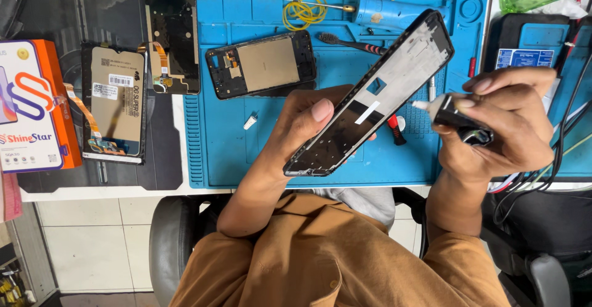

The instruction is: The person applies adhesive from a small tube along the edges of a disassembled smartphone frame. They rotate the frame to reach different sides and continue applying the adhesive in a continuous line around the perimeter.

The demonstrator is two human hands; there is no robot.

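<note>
My left hand grips a bare black phone frame, held tilted above the blue work mat, its upper end pointing to the far right. My right hand holds a small black glue tube whose white nozzle touches or nearly touches the frame's right edge. A white strip sits on the frame's inner face.
On the mat lie an opened phone body, a small brush, a coil of yellow wire and a blue tool. Left of it are a replacement screen, another black frame and an orange-white box. Cables hang at the right.
</note>
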